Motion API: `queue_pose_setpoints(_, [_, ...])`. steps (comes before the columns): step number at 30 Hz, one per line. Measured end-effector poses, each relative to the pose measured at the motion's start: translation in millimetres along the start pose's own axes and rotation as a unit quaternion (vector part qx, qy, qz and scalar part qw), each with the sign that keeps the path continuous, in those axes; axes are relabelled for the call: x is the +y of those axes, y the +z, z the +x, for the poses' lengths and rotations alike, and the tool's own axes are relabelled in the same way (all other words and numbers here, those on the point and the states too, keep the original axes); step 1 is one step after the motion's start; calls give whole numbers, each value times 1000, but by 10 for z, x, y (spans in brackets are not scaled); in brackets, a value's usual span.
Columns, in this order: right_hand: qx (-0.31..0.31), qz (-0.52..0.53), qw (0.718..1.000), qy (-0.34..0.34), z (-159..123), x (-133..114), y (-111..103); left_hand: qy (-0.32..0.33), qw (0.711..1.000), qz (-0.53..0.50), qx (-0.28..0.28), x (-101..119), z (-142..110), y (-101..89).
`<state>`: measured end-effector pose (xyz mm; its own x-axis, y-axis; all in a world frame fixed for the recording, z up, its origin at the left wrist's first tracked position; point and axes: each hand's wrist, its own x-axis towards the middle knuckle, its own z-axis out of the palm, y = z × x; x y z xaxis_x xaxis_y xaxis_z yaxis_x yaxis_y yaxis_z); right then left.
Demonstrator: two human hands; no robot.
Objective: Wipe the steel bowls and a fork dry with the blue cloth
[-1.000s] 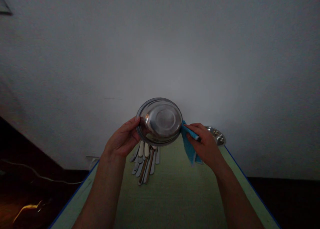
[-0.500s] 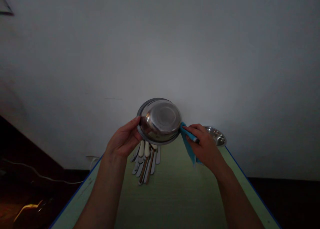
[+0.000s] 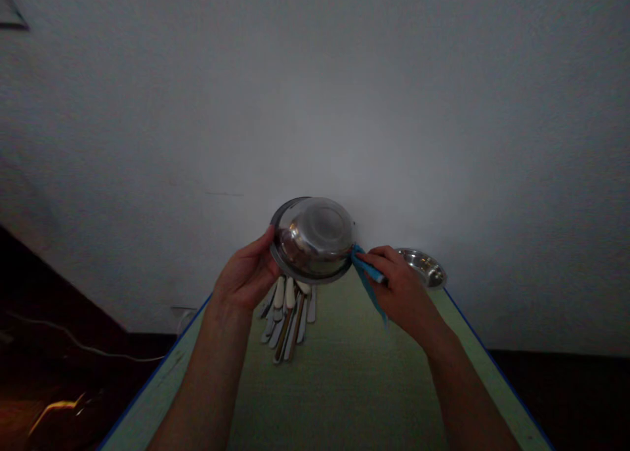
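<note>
A shiny metal bowl (image 3: 315,237) is held up above the far part of the table, tilted so its round underside faces me. My left hand (image 3: 249,270) grips its left rim, thumb on the outside and the other fingers partly hidden behind. On the right side, my right hand (image 3: 396,283) pinches a blue cloth (image 3: 369,274) against the bowl's lower right rim. A loose end of the cloth hangs below my fingers. Beneath the bowl lies a pile of cutlery (image 3: 288,326), several pieces with white or brown handles; its far end is hidden by the bowl.
A second metal bowl (image 3: 426,269) sits behind my right hand at the table's far right corner. The pale green table (image 3: 344,385) has blue edges and meets a plain wall (image 3: 315,96). A white cable (image 3: 88,349) runs along the dark left side.
My right hand and the cloth have shifted slightly left along the bowl's rim. The bowl has turned a little; my left hand keeps its hold.
</note>
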<state>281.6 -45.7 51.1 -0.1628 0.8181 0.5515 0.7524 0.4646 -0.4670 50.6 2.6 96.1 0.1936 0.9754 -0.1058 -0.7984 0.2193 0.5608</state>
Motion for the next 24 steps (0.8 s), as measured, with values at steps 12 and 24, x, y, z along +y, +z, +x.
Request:
queue_pose_setpoints(12, [-13, -38, 999, -31, 5, -58, -33, -2, 1000, -24, -19, 10, -14, 30])
queue_pose_setpoints(24, [-31, -29, 996, -83, -7, -70, -23, -4, 999, -44, -26, 25, 19, 31])
